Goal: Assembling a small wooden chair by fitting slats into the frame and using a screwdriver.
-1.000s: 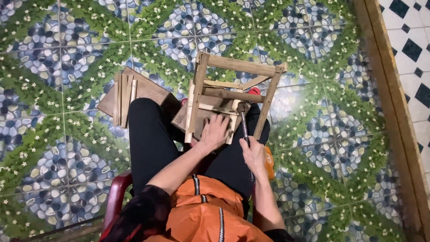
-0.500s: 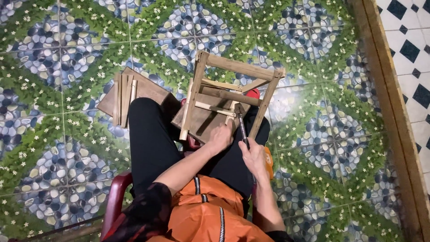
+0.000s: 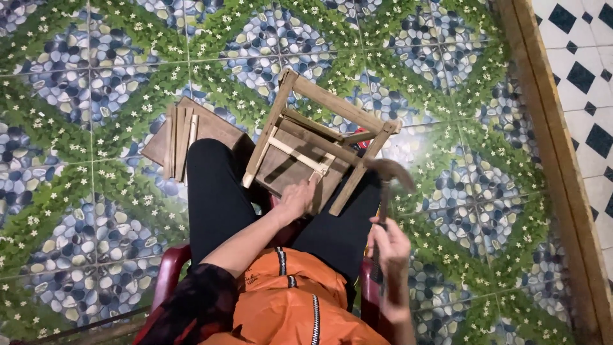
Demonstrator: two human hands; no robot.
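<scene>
A small wooden stool frame (image 3: 322,137) lies tilted across my lap, its legs pointing up and away. My left hand (image 3: 296,198) presses on the near edge of its board, next to a thin light slat (image 3: 300,155). My right hand (image 3: 388,250) grips the handle of a hammer (image 3: 387,180), raised to the right of the stool with its blurred head above the near right leg. I sit on a red plastic chair (image 3: 167,278) in black trousers and an orange top.
A brown board (image 3: 211,128) with several loose wooden slats (image 3: 179,142) lies on the patterned tile floor left of my knee. A wooden threshold strip (image 3: 554,153) runs down the right side, with white and black tiles beyond it.
My right hand has pulled back and to the right, lifting the hammer away from the stool. My left hand has slid slightly down the stool's board.
</scene>
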